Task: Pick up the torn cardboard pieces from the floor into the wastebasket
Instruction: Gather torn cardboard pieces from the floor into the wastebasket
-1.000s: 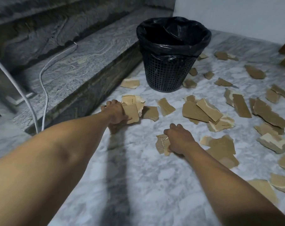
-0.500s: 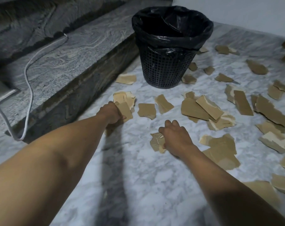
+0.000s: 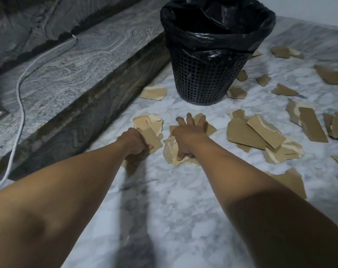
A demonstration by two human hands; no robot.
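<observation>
Cardboard pieces (image 3: 247, 132) around wastebasket (image 3: 203, 80), beside step (image 3: 67, 74)

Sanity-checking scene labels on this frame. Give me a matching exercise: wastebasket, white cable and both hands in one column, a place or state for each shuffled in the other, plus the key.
Things
1. wastebasket
2. white cable
3. left hand
4. right hand

Places or states
A. lies along the grey stone step
B. fingers spread forward, thumb pinning a pale torn piece
C. stands upright on the marble floor, lined with a black bag
D. fist gripping a brown cardboard piece

Pairs: 1-C, 2-A, 3-D, 4-B
</observation>
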